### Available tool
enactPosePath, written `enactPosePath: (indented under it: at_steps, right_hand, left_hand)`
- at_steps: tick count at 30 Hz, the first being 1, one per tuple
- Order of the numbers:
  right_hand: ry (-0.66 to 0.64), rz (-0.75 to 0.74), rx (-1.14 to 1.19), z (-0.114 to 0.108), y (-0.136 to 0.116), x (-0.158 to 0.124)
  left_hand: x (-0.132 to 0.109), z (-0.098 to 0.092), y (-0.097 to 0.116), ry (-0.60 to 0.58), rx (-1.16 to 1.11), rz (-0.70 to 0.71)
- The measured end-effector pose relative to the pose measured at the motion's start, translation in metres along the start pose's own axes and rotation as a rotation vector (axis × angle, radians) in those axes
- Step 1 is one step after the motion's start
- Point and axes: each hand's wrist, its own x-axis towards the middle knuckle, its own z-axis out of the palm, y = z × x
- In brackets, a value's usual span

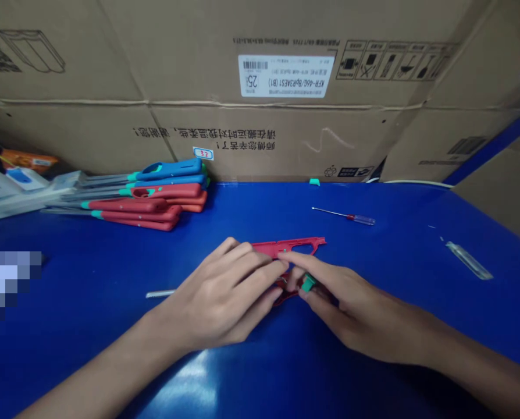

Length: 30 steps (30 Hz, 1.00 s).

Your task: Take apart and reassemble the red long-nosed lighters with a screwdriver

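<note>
My left hand [225,297] lies over a red plastic lighter shell [301,247] on the blue table [373,273], fingers curled onto it. A thin metal tube [159,294] sticks out to the left from under this hand. My right hand [330,299] meets it from the right and pinches a small green plastic piece [308,283] between thumb and forefinger, right against the red shell. Part of the shell is hidden under both hands.
A stack of red and blue long-nosed lighters [155,195] lies at the back left. A small screwdriver [347,216] rests behind the hands, a clear plastic sleeve [468,260] to the right. Cardboard boxes [260,87] wall off the table's back. Papers [11,192] sit far left.
</note>
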Motion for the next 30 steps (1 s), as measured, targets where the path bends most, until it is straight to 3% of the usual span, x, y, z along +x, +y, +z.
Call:
enactPosePath:
  at_steps: [4,10,13,18,25,30]
  right_hand:
    - [-0.028,0.099,-0.007,0.003,-0.004,0.001]
    - [0.000,0.028,-0.123,0.006,-0.020,-0.004]
    - [0.102,0.012,-0.101,0.009,-0.016,-0.001]
    - [0.305,-0.161,-0.060,0.013,0.003,0.006]
    - [0.293,-0.268,-0.074,0.018,0.006,0.006]
    - [0.150,-0.195,-0.167,0.002,0.008,0.006]
  left_hand:
    - [0.003,0.006,0.006,0.030,-0.004,0.014]
    - [0.003,0.008,0.010,0.009,-0.034,0.085]
    - [0.001,0.003,0.004,0.004,-0.057,0.090]
    - [-0.001,-0.001,-0.003,-0.006,0.000,0.006]
    - [0.000,0.000,0.000,-0.081,-0.069,0.015]
    - [-0.001,-0.001,-0.003,-0.136,-0.047,-0.038]
